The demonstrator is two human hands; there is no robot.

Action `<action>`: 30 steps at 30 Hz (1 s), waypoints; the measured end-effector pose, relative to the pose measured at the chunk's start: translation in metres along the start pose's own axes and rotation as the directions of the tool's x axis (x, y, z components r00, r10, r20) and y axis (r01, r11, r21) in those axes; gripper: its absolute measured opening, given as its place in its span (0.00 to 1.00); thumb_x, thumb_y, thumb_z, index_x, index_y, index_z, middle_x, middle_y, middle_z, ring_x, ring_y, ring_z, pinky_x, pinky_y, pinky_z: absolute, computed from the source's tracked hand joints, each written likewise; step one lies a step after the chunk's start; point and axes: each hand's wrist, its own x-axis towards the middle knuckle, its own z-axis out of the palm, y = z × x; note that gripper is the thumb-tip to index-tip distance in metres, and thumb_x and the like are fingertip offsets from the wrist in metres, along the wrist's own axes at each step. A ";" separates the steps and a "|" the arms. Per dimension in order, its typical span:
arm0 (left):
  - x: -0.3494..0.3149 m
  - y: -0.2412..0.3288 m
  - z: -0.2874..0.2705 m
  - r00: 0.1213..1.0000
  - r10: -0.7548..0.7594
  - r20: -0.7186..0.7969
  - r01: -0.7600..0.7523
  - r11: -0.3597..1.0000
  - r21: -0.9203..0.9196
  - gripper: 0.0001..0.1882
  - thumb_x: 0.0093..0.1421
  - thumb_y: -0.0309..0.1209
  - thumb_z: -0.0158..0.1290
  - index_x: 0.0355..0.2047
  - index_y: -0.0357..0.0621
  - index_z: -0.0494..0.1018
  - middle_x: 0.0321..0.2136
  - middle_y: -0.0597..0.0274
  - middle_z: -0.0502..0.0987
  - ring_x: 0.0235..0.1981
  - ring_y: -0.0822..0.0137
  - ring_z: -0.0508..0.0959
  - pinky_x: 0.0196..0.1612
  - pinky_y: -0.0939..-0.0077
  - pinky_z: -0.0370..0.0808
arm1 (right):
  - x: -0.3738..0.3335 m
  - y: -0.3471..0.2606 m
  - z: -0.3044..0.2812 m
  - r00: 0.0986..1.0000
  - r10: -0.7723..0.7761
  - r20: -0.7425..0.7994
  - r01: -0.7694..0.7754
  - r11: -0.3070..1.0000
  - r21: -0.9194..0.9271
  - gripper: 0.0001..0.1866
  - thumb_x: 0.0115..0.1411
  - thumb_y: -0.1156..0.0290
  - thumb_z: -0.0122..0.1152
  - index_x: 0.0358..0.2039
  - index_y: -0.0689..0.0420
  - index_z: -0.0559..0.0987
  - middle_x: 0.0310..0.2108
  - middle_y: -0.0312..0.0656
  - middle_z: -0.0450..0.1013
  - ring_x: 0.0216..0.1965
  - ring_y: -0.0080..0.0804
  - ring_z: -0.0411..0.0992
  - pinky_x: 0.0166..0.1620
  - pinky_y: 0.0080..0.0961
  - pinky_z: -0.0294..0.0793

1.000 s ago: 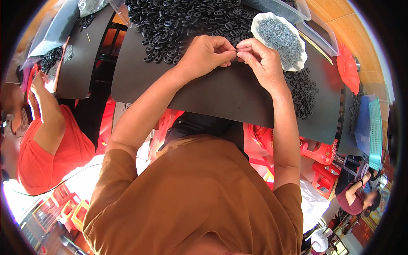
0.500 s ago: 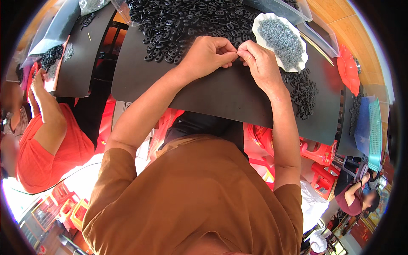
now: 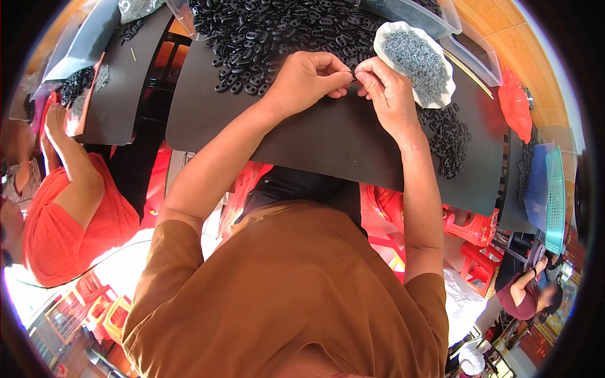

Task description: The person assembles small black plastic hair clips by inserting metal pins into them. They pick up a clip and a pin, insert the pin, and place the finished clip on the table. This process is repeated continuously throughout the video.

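Over the dark table (image 3: 302, 148), my left hand (image 3: 309, 82) is closed, thumb and forefinger pinched together. Facing it, my right hand (image 3: 387, 91) pinches too, its fingertips a small gap from the left ones. A tiny dark bit shows between the tips; too little of it is visible to name. Beyond my hands spreads a large heap of small black oval plastic pieces with two holes (image 3: 277, 31). A white scalloped dish (image 3: 449, 88) beside my right hand holds many small clear-grey pieces (image 3: 416, 66). Near my right forearm lies a smaller pile of black pieces (image 3: 450, 142).
Clear plastic bins (image 3: 419, 16) stand at the table's far edge. To the right are a red scalloped tray (image 3: 515, 104) and a turquoise basket (image 3: 554, 201). Red stools (image 3: 482, 264) stand below. A person in red (image 3: 79, 214) sits at the left table (image 3: 113, 94); another person (image 3: 523, 296) is at far right.
My fingertips have drawn slightly apart, the right hand's fingers shifting a little. My left hand stays nearly in place. The person at left has moved an arm slightly.
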 end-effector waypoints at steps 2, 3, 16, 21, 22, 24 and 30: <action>0.001 -0.002 0.001 1.000 -0.005 0.006 0.005 1.000 -0.003 0.09 0.64 0.30 0.58 0.36 0.36 0.79 0.28 0.62 0.82 0.29 0.76 0.80 0.36 0.83 0.79 | 0.000 0.000 0.000 1.000 -0.001 0.018 0.001 1.000 -0.026 0.05 0.67 0.72 0.55 0.35 0.59 0.75 0.22 0.39 0.73 0.22 0.26 0.73 0.28 0.24 0.72; 0.001 -0.002 0.001 1.000 -0.008 0.009 0.008 1.000 -0.004 0.09 0.64 0.30 0.58 0.36 0.36 0.79 0.28 0.62 0.82 0.29 0.76 0.81 0.36 0.83 0.79 | 0.000 -0.001 0.001 1.000 0.005 0.031 -0.004 1.000 -0.031 0.06 0.67 0.72 0.55 0.34 0.59 0.74 0.22 0.39 0.73 0.22 0.26 0.72 0.27 0.24 0.71; 0.008 -0.007 0.007 0.995 0.063 -0.074 -0.075 0.983 -0.170 0.09 0.65 0.32 0.57 0.39 0.37 0.80 0.32 0.62 0.82 0.33 0.74 0.82 0.38 0.82 0.80 | 0.003 0.002 0.001 0.985 0.161 -0.063 -0.118 0.893 0.435 0.08 0.63 0.68 0.64 0.37 0.58 0.78 0.29 0.32 0.77 0.28 0.18 0.74 0.31 0.17 0.73; 0.012 -0.002 -0.002 0.983 0.172 -0.066 -0.171 0.985 0.009 0.11 0.65 0.31 0.57 0.42 0.37 0.80 0.34 0.63 0.83 0.33 0.75 0.82 0.38 0.82 0.79 | 0.002 0.008 -0.007 0.982 0.154 -0.112 -0.096 0.908 0.407 0.05 0.64 0.71 0.63 0.36 0.59 0.78 0.31 0.34 0.77 0.31 0.20 0.77 0.33 0.17 0.75; 0.016 0.000 -0.010 0.967 0.221 -0.129 -0.201 0.967 0.157 0.10 0.64 0.30 0.58 0.41 0.38 0.81 0.34 0.65 0.83 0.32 0.76 0.81 0.36 0.82 0.78 | 0.002 0.007 -0.009 0.977 0.162 -0.139 -0.092 0.908 0.409 0.05 0.64 0.72 0.63 0.35 0.59 0.78 0.31 0.35 0.77 0.31 0.21 0.77 0.34 0.17 0.75; 0.016 0.012 -0.020 0.938 0.304 -0.169 -0.188 0.852 0.489 0.08 0.62 0.30 0.59 0.39 0.39 0.82 0.33 0.65 0.83 0.31 0.79 0.80 0.34 0.81 0.77 | 0.001 0.009 -0.016 0.970 0.186 -0.153 -0.109 0.904 0.413 0.04 0.64 0.73 0.62 0.35 0.60 0.77 0.31 0.36 0.78 0.32 0.22 0.78 0.34 0.17 0.76; 0.028 0.005 0.002 0.820 0.545 0.172 -0.446 0.422 0.789 0.07 0.54 0.28 0.62 0.34 0.42 0.80 0.32 0.60 0.79 0.34 0.58 0.80 0.38 0.66 0.77 | 0.002 0.009 -0.020 0.968 0.202 -0.149 -0.118 0.890 0.440 0.03 0.63 0.76 0.63 0.36 0.60 0.77 0.32 0.37 0.78 0.32 0.23 0.79 0.34 0.18 0.76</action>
